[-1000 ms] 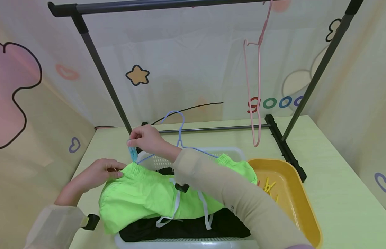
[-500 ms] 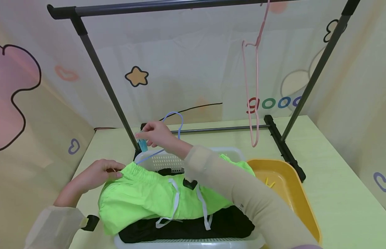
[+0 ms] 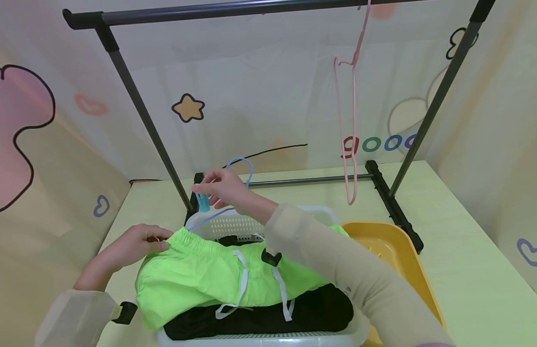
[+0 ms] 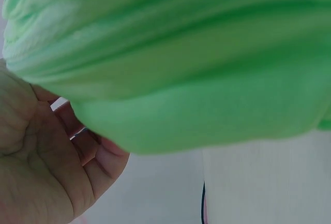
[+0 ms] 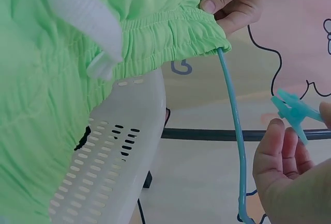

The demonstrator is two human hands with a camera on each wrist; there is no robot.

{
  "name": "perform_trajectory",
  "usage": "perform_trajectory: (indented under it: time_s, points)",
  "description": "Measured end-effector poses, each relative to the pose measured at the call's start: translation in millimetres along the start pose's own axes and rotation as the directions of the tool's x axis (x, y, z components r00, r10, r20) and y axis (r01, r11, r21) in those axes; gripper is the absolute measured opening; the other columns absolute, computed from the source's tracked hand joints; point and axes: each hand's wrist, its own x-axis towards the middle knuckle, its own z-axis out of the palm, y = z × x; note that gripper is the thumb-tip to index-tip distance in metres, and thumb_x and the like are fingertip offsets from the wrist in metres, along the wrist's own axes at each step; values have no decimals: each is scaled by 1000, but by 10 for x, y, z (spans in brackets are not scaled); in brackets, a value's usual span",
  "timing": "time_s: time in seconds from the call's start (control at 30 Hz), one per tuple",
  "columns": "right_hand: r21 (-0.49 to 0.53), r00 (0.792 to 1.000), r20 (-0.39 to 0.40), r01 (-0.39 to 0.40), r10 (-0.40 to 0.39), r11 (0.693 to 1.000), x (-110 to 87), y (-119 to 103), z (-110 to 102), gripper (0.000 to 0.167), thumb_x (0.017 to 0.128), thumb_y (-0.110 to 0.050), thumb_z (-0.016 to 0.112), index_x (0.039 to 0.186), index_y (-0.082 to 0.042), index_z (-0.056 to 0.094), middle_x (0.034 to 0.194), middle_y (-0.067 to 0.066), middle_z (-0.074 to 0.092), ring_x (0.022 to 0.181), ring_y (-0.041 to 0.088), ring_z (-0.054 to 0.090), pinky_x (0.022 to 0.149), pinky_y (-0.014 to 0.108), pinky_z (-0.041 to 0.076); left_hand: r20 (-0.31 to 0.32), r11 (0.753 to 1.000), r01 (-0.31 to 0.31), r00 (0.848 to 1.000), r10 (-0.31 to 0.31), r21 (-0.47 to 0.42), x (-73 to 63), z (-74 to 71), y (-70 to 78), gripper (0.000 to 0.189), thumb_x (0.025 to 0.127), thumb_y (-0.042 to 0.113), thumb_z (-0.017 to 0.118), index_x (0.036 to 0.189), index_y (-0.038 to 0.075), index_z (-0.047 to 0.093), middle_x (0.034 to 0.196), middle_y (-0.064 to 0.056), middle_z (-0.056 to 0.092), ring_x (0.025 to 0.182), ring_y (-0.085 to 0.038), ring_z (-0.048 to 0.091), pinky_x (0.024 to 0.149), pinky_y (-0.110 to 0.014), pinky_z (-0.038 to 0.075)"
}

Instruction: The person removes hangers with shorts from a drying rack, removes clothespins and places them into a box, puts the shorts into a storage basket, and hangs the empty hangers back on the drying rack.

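Bright green shorts with white drawstrings lie over a basket, a blue hanger inside their waistband. At the waistband's left corner, my left hand pinches the fabric between thumb and fingers. The left wrist view is mostly filled by the green cloth, which partly covers that hand's fingers. My right hand holds a light blue clothespin above the hanger's left arm. In the right wrist view the clothespin stands apart from the waistband, and the hanger runs out of the waistband's corner.
Black clothing lies in the white perforated basket under the shorts. A yellow tray with yellow clothespins stands at the right, partly behind my right sleeve. Above is a black rack with a pink hanger on its bar.
My right hand has moved right with the clothespin, away from the waistband's left corner. My left hand keeps its hold on the shorts, almost still.
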Motion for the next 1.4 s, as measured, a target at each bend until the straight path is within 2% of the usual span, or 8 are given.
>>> perform_trajectory:
  time_s: [0.2,0.37,0.77,1.07,1.4]
  points:
    - [33,1000,12,-26,25,999,-80,20,-67,28,79,-27,66,95,-11,52,78,2,52,58,17,54,49,25,46,-4,1000,-6,1000,6,-1,-2,3,-11,28,84,11,57,108,-2,60,96,-12,63,74,-4,53,67,-21,45]
    - [31,1000,12,-24,23,999,-171,31,-142,28,80,-26,64,98,-10,50,79,2,53,58,16,56,50,25,47,-6,1000,-8,1000,8,3,-4,7,-21,28,83,12,58,108,-2,61,96,-11,63,74,-3,53,67,-21,45]
    - [74,1000,-4,-28,28,997,-374,81,-328,22,81,-23,64,93,-9,50,75,0,54,57,16,54,50,24,46,-7,1000,-14,1000,14,4,-16,13,-40,28,83,13,59,109,0,61,97,-10,63,75,-2,52,68,-20,45]
    - [52,999,-31,-38,40,998,-498,159,-484,24,80,-23,65,92,-9,50,76,1,54,58,16,54,48,23,44,-2,1000,-22,1000,22,1,-9,11,-42,28,84,12,58,109,-1,61,96,-10,63,75,-3,52,68,-20,45]
    - [36,998,-14,-60,60,998,-649,250,-649,22,81,-19,64,95,-7,52,77,-1,56,57,15,52,48,23,43,-3,1000,-18,1000,18,5,-4,13,-38,28,83,12,58,108,-2,61,96,-11,63,74,-2,52,67,-20,45]
